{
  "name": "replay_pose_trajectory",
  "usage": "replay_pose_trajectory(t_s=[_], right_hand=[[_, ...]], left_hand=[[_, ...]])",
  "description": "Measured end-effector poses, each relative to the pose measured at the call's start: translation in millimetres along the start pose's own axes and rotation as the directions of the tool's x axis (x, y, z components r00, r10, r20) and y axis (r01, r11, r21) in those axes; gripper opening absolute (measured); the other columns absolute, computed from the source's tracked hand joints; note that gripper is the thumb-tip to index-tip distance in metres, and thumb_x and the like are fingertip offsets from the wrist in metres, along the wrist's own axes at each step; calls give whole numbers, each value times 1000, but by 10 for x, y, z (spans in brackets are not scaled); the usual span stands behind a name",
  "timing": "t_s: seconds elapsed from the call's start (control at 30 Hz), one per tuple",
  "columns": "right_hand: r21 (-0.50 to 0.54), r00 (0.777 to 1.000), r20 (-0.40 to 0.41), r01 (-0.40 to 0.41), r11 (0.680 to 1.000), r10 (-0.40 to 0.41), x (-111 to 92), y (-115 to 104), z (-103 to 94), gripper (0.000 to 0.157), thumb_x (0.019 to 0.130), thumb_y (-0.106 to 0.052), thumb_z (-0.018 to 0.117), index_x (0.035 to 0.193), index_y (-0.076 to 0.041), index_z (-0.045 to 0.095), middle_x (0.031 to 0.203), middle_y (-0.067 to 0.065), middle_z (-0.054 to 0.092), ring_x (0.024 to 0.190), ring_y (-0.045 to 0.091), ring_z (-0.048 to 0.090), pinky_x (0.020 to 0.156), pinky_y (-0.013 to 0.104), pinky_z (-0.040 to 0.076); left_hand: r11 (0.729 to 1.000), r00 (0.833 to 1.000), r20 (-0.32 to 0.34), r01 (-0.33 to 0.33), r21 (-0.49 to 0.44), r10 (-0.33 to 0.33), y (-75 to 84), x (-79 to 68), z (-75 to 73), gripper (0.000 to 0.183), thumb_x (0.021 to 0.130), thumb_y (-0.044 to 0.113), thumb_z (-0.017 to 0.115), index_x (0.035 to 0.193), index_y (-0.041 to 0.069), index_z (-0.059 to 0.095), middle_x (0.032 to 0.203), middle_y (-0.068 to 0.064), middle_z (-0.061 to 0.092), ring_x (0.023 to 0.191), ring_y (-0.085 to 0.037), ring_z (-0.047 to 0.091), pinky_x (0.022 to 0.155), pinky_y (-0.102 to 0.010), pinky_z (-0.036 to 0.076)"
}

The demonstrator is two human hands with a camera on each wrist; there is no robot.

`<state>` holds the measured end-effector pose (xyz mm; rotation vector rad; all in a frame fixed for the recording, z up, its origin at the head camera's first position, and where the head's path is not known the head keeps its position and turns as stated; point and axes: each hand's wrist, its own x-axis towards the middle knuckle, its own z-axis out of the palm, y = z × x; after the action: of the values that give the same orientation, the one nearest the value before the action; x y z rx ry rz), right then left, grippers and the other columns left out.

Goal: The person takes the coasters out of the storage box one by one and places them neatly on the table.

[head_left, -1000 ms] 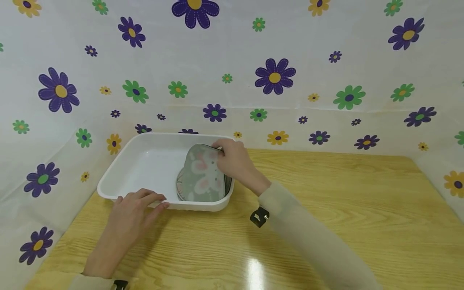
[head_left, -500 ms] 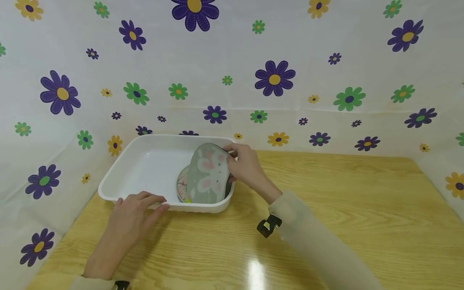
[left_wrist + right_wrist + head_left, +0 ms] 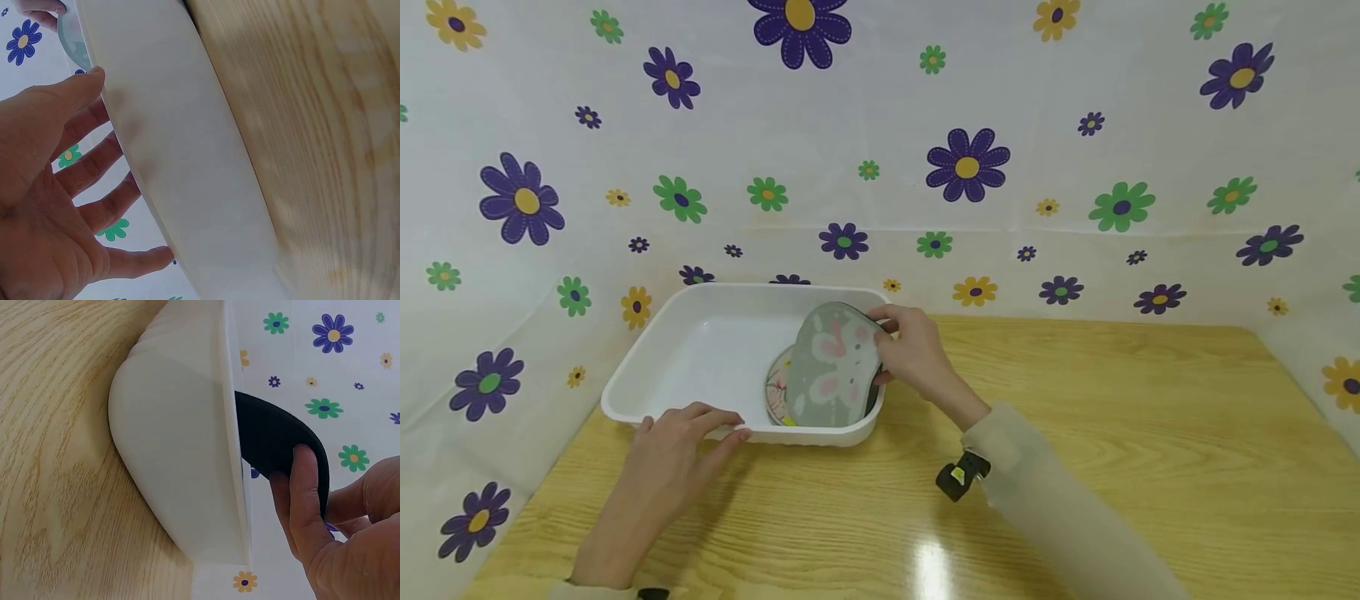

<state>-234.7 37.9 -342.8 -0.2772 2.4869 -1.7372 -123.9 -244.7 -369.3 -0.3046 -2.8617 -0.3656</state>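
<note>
A white plastic tray [image 3: 685,358] sits on the table at the left. My left hand [image 3: 670,458] holds its near rim, with the fingers over the edge inside and the thumb [image 3: 87,81] at the rim. At the tray's right end, my right hand [image 3: 913,350] pinches the edge of a flat grey-green bunny-print pad [image 3: 831,375]. The pad leans tilted, bunny side up, its lower part inside the tray. Its black back [image 3: 275,437] shows in the right wrist view. Beneath it lies a round patterned disc [image 3: 777,387], mostly covered.
The wood-grain table [image 3: 1075,433] extends to the right of the tray and in front of it. A flower-print sheet [image 3: 895,108] hangs behind and along both sides. Black wrist straps [image 3: 958,477] sit over pale sleeves.
My right hand has moved slightly right and toward me, carrying the bunny-print pad's upper edge with it. More of the round disc now shows. The left hand stays at the rim.
</note>
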Motion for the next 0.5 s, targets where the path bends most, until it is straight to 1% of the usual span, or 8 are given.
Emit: replay_pose_trajectory(t_s=[0.1,0.2,0.33,0.5], right_hand=[[9,1000,3,-10,1000,10,-13,5,-7,35,102,1,51,135,-1,62,116,23,65,71,25,71,58,40,62],[21,1000,5,-19,1000,19,-30,5,-10,35,102,1,50,135,-2,62,117,23,65,73,25,70,59,40,62],[44,1000,1,-27,999,27,-45,-5,-14,36,102,1,51,135,-2,62,118,23,64,73,25,70,57,37,62],[80,998,-24,-49,996,51,-47,-21,-29,35,102,0,52,135,-3,63,116,22,63,69,22,68,60,39,63]], left_hand=[[1000,1000,3,-3,2,3,0,-3,0,22,95,36,73,109,18,77,113,-7,76,104,-42,68,86,-69,45],[1000,1000,15,0,5,0,2,-14,2,23,96,36,72,109,19,78,113,-7,76,104,-42,68,86,-70,45],[1000,1000,22,10,0,-10,-2,-21,3,23,95,37,72,109,19,78,114,-8,76,105,-42,68,88,-72,44],[1000,1000,15,8,-1,-8,-15,-5,6,22,95,35,73,109,19,78,114,-8,76,106,-43,68,91,-76,42]])
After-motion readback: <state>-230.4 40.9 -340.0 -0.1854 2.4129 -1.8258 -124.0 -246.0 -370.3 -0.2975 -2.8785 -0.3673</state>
